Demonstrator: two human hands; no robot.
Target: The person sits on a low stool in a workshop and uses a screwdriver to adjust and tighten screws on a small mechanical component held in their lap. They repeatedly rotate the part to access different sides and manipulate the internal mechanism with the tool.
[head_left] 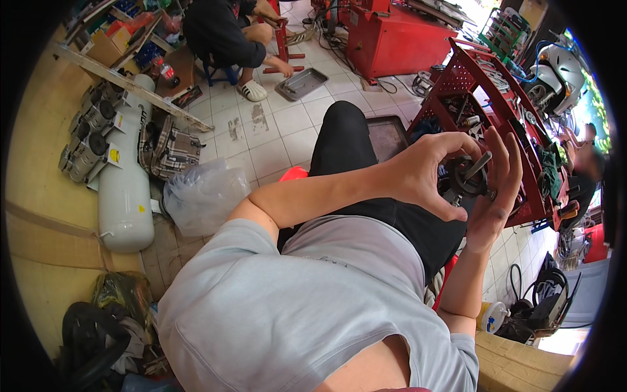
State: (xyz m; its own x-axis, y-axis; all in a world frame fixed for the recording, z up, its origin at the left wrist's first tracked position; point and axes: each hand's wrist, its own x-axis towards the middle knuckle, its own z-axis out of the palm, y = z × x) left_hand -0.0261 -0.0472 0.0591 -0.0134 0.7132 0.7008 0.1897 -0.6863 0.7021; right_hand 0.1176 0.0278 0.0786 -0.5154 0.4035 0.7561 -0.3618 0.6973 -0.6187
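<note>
Above my right thigh, both hands are raised together around a dark round metal part with a bright shaft (480,166). My left hand (424,171) curves round its left side, thumb below and fingers above. On the other side my right hand (501,186) bears against the part with its palm side, its fingers long and only slightly bent. A small bright metal end shows low on the part, near my left thumb. The contact points of several fingers are hidden behind it, and its exact kind cannot be made out.
At right stands a red perforated tool cart (457,72) loaded with tools. A dark tray (388,134) lies on the floor beyond my knee, and a grey tray (302,85) is farther off by a crouching person (225,39). A white compressor tank (124,209) and plastic bag (206,196) are at left.
</note>
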